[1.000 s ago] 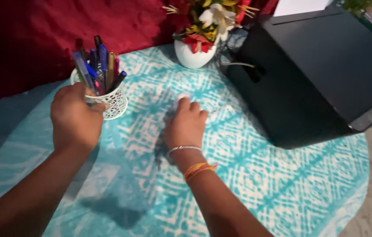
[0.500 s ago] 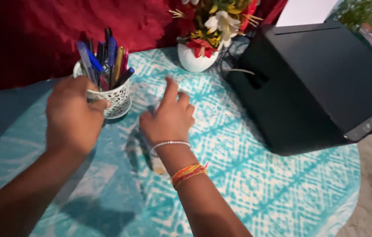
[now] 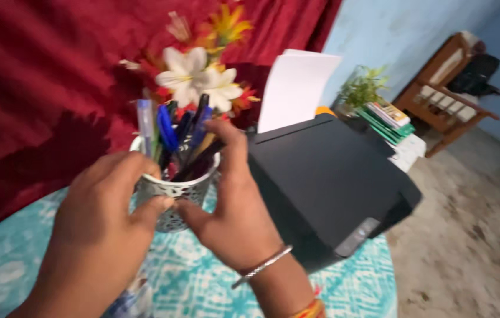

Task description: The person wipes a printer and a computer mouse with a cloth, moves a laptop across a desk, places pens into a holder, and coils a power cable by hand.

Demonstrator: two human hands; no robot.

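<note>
A white perforated pen holder full of several blue and dark pens is raised in front of me, between both hands. My left hand grips its left side, thumb across the front. My right hand, with a silver bangle on the wrist, clasps its right side. That thumb presses low on the cup and the fingers reach up past the rim. The base of the holder is hidden by my hands.
A black printer with a white sheet upright in its feed sits right of the holder on a teal patterned tablecloth. Flowers and a red curtain lie behind. Stacked books, a plant and wooden furniture stand at the right.
My right hand left the tablecloth and closed on the holder's right side. The holder now sits higher and nearer in view, and the view has tilted up toward the room.
</note>
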